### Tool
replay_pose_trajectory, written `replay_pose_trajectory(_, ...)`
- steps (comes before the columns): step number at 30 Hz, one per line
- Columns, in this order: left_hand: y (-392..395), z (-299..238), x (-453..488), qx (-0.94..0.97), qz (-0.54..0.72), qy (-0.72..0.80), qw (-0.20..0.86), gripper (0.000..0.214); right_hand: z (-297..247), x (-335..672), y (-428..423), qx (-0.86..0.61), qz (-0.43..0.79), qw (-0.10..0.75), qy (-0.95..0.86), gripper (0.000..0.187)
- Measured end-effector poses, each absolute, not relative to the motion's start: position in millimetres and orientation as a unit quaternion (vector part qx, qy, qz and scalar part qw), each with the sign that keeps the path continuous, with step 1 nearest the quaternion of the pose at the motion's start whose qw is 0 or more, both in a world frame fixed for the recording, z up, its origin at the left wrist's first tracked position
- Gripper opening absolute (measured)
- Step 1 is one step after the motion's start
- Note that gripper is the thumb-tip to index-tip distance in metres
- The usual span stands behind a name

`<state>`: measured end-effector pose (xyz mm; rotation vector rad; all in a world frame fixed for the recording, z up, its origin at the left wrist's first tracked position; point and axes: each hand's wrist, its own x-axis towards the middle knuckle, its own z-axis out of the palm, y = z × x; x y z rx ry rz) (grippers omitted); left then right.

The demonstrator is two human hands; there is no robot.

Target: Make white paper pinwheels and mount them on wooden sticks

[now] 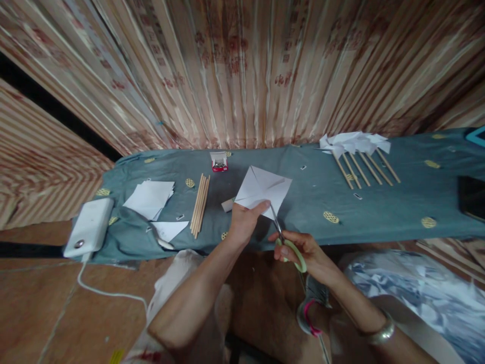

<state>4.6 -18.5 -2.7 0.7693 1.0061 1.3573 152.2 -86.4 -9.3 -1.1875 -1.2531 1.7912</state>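
A square sheet of white paper [261, 186], creased and slit in from its corners, is pinched by my left hand [247, 216] at its near edge. Green-handled scissors [291, 250] sit in my right hand [299, 247], fingers through the loops. Their blades reach up to the near corner of the sheet, close to my left thumb. Partly hidden behind the sheet lies a small pale object [228, 204]. To the left is a bundle of thin wooden sticks [199, 206], with a stack of white paper squares [150, 198] beyond it.
An open red-and-white box [219, 163] of small metal pieces stands near the curtain [235, 76]. Several paper pinwheels [358, 143] on sticks lie at the right. A white power bank [89, 227] with a cable rests at the left end; a black object [472, 196] lies at the right edge.
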Motion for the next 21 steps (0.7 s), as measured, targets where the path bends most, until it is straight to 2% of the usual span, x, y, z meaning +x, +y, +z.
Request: replay_pose_trajectory(21, -18.6, -2.1, 4.8, 0.321, 0.573, 0.435, 0.616, 0.041, -8.1, 152.1, -85.9, -0.447, 0.67, 0.331, -0.492, 0.051)
